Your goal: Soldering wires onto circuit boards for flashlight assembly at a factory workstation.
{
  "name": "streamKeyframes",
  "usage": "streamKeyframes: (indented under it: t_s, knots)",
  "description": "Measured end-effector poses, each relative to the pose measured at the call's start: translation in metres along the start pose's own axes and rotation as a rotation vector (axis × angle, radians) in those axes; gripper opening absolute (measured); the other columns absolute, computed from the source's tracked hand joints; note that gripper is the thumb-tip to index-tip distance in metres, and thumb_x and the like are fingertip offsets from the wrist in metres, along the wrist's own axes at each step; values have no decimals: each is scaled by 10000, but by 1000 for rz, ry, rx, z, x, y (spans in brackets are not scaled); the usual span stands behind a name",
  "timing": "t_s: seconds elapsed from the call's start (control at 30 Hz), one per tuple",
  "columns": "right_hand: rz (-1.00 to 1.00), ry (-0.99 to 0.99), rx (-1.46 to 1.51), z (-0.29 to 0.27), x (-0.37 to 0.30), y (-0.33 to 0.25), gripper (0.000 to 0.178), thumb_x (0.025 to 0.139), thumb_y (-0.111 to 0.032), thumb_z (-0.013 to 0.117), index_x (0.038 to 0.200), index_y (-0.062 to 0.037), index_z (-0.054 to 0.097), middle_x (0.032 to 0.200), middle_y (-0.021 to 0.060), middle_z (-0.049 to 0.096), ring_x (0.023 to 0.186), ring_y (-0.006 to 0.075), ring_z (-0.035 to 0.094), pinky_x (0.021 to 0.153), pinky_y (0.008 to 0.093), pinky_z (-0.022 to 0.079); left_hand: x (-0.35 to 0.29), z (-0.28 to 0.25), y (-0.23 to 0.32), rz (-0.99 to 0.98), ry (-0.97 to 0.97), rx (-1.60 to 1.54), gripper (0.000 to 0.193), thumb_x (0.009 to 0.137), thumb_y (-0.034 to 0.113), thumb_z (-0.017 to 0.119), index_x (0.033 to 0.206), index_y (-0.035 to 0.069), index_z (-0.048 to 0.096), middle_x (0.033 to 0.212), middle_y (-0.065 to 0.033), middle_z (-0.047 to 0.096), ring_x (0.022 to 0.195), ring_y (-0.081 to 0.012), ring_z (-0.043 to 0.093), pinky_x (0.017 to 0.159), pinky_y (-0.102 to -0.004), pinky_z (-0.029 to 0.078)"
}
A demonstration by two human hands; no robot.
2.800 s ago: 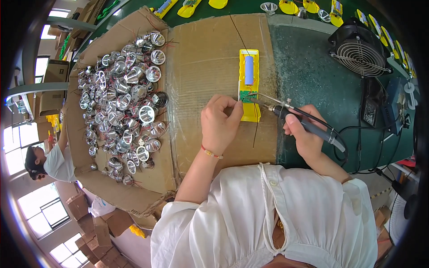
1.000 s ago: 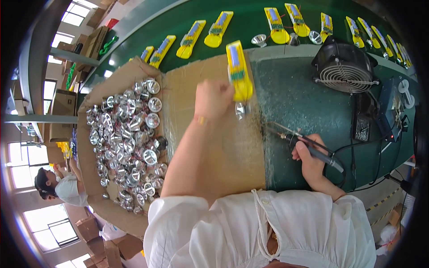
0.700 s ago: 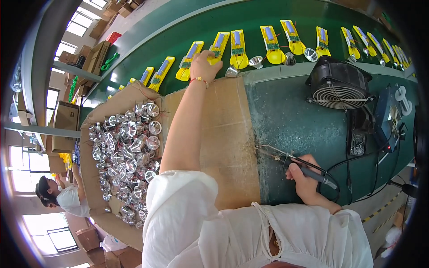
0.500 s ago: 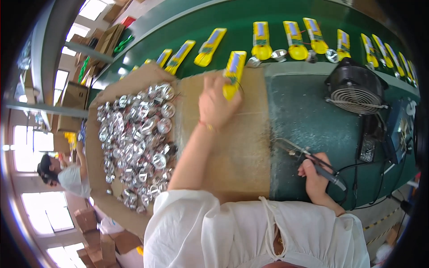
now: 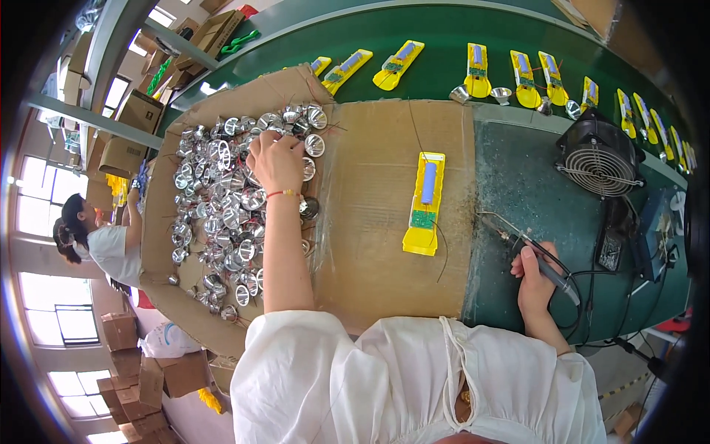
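My left hand [image 5: 276, 164] is over a cardboard box of shiny reflector cups [image 5: 237, 216], its bent fingers apart among the upper cups. The fingertips are partly hidden, and I see nothing held. On the brown cardboard sheet lies a yellow flashlight housing [image 5: 411, 241] with a purple battery cell [image 5: 429, 183], a green circuit board [image 5: 424, 219] and thin dark wires. My right hand [image 5: 534, 275] is closed round the handle of a soldering iron [image 5: 556, 280], whose thin tip points up and left, right of the cardboard sheet.
More yellow housings [image 5: 477, 83] with loose reflector cups [image 5: 501, 96] line the green bench beyond. A black fan [image 5: 597, 159] stands at the right, near a blue box [image 5: 655, 222] and black cables [image 5: 626, 311]. Another person [image 5: 111, 240] works at the far left.
The yellow housing has been let go and lies on the cardboard sheet. My left hand has moved left to the reflector box. My right hand still holds the soldering iron.
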State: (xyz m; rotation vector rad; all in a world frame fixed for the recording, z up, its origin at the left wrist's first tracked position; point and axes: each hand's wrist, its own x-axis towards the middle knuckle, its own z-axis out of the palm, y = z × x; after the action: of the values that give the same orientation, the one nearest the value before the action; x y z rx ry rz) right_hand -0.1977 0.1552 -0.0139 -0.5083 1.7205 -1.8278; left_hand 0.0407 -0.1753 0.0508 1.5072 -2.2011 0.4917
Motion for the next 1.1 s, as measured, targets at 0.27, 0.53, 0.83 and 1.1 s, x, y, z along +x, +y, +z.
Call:
streamKeyframes:
  t_s: [0.27,0.53,0.83,1.1]
  knots:
    - [-24,-30,7,0,-7,-8,154,836,-138,587,858,-10,505,634,67,566,513,94,522,470,201,419,-32,-45,7,-301,205,-986,139,803,70,613,888,-29,660,981,-112,651,913,-161,601,816,-276,458]
    - [-15,-204,31,24,-9,-22,136,816,-72,606,865,2,502,677,89,582,571,109,550,505,232,453,-113,-68,72,-126,-293,-1053,75,763,64,644,817,19,672,709,-72,647,665,-145,598,652,-269,454]
    - [-42,-265,-19,32,-12,-20,154,811,-87,621,855,12,511,705,92,597,604,100,574,526,229,491,-137,-44,106,-91,-403,-986,78,713,123,694,753,62,666,608,-46,598,559,-187,532,617,-303,414]
    - [-82,-284,-78,39,-12,-20,128,820,-67,579,870,15,495,663,100,573,554,112,543,492,235,454,-135,-41,105,56,-311,-863,76,733,112,668,711,73,607,742,-30,575,725,-222,509,689,-334,381]
